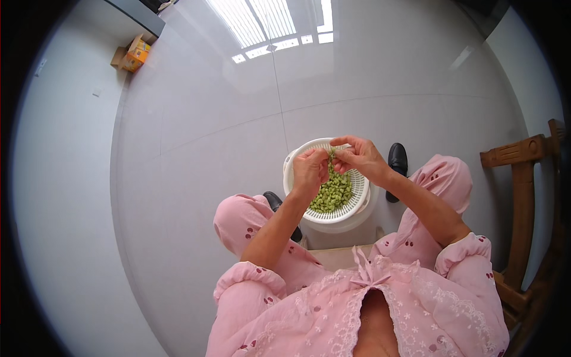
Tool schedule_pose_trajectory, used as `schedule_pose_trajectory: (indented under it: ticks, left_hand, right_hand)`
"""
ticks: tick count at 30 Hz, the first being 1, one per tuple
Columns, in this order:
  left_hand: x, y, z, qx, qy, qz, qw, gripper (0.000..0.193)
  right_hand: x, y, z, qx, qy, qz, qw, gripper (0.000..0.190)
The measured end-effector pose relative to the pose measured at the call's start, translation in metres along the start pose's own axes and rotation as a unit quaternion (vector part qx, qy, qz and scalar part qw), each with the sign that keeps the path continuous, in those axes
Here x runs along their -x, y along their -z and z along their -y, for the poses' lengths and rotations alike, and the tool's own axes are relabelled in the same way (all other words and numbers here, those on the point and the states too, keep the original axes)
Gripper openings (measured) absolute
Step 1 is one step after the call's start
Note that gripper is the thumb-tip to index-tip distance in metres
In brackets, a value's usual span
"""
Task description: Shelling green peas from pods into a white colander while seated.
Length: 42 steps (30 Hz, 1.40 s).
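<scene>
A white plastic colander (362,187) with slotted sides stands on the floor between my feet. Shelled green beans (331,196), probably soybeans, cover much of its bottom. Over the colander, my left hand (308,170) and my right hand (360,157) meet at the fingertips. Pinched between them is a small green bean pod (332,154), mostly hidden by the fingers. The right index finger arches above the pod, while the left fingers are curled in. Whether the pod is split cannot be made out.
Black shoes (397,167) flank the colander. To the right is a carved wooden chair (522,214). An open orange cardboard box (136,54) sits by the left wall (67,178). The glossy tiled floor (214,134) reflects a bright window.
</scene>
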<state>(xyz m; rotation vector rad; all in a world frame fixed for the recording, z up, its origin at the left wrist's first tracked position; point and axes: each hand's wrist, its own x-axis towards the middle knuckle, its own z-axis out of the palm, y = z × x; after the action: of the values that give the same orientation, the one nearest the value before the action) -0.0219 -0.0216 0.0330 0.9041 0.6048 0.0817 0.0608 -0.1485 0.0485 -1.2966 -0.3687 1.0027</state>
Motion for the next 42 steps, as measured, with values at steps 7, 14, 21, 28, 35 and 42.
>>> schedule_pose_trajectory:
  ticks: [7,14,21,28,35,42]
  left_hand:
    - [0.0,-0.01,0.002,-0.256,-0.164,-0.034,0.952,0.011]
    - [-0.003,0.0,0.003,-0.474,-0.348,0.061,0.807,0.013]
    - [-0.002,0.004,0.007,-0.51,-0.314,0.083,0.797,0.012]
    - [0.002,0.002,0.006,-0.399,-0.211,0.073,0.889,0.013]
    - [-0.005,0.01,0.004,-0.249,-0.09,0.071,0.962,0.014]
    - [-0.007,0.006,0.005,-0.161,-0.052,0.129,0.977,0.02]
  right_hand:
    - [-0.005,0.007,-0.008,0.07,-0.026,-0.03,0.997,0.02]
    - [-0.006,0.019,-0.016,0.114,-0.08,-0.013,0.99,0.021]
    - [-0.002,0.021,-0.013,0.099,-0.087,0.048,0.99,0.019]
    - [0.001,0.019,-0.006,0.131,-0.061,0.051,0.988,0.018]
    - [-0.005,0.019,-0.015,0.175,0.002,0.03,0.984,0.019]
    - [-0.002,0.03,-0.013,0.15,-0.027,0.049,0.987,0.018]
